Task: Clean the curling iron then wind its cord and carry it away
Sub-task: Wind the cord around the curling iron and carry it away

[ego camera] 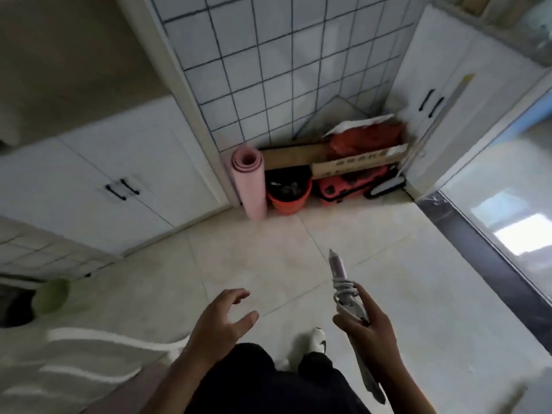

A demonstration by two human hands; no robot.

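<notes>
While both forearms reach forward from the bottom of the view, the left hand (222,319) sits palm down above the floor (268,249), well short of the rolled pink mat (249,180) and roughly in line with it. The right hand (370,333) is level with the left, offset to the mat's right. The mat stands upright against the tiled wall (268,70). Just right of it sits a red bucket (288,194), with cardboard (355,164) and red items stacked further right in the corner. White cabinet doors (104,162) run off to the mat's left. Open pale floor lies between the mat and both hands, and a dark threshold strip (478,252) bounds it far to the mat's right. Left hand: fingers spread, loosely curved, holding nothing. Right hand: fingers wrapped round the handle of the curling iron (339,268), with the barrel pointing away from the person towards the clutter right of the mat. The cord (346,288) is coiled round the iron just above the grip. Frame is motion-blurred.
</notes>
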